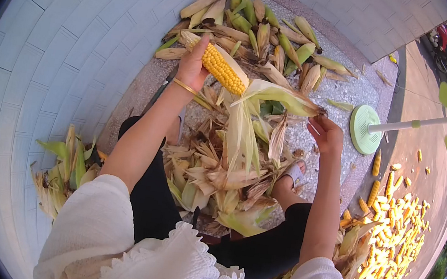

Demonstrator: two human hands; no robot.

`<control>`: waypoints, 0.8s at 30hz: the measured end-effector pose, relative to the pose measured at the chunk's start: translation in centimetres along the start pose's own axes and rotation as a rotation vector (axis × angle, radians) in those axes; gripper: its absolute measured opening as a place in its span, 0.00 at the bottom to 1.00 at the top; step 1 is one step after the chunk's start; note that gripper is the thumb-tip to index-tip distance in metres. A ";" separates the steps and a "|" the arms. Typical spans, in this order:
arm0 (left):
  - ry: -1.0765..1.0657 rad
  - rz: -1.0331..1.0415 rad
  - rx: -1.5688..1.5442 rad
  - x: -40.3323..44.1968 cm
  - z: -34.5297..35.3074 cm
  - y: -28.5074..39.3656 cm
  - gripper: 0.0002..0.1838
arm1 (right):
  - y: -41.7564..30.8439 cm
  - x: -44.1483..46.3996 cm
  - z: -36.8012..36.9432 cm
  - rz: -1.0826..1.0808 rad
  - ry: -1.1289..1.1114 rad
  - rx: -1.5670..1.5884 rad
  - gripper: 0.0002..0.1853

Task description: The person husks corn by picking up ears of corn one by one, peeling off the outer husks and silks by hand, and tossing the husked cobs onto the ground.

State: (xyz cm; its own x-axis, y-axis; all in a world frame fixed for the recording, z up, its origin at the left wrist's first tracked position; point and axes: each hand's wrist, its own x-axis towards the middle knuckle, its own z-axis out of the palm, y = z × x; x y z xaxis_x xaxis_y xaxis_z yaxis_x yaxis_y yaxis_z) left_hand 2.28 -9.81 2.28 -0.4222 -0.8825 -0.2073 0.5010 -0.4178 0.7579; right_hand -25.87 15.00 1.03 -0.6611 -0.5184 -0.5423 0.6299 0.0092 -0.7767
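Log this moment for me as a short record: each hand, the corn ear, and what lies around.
left hand: grips the corn ear
right hand: at the dark end of the husk; pinch unclear
ear state: yellow kernels exposed
floor: loose husks scattered
beyond hands: heaped unhusked ears
right side: green fan, many bare ears

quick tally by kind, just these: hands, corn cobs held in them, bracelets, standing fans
Hands: 2, the left hand and the right hand
Held corn cob: 1
Bracelet: 1
Standing fan: 1
Total: 5
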 end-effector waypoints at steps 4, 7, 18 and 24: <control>-0.057 0.113 0.422 -2.6 2.3 -0.9 0.18 | -0.6 0.5 2.0 -0.479 0.060 -0.626 0.11; -0.193 0.102 0.740 -3.3 2.5 -3.4 0.20 | -0.4 -3.4 7.4 -0.592 -0.271 -0.575 0.16; -0.579 0.071 1.061 -7.0 4.4 -7.6 0.29 | 2.8 -5.5 12.0 -0.693 -0.318 -1.184 0.25; -0.487 0.173 1.093 -9.3 5.7 -6.4 0.27 | 3.8 -5.6 10.8 -0.416 -0.338 -0.702 0.23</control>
State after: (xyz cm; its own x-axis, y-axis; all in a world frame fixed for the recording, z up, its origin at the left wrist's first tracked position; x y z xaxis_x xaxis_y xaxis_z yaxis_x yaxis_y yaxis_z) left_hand -1.28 2.28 2.88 -0.7706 -0.6368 0.0254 -0.2249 0.3089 0.9241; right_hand -15.34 8.69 4.55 -0.5551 -0.8207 -0.1349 -0.1041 0.2294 -0.9677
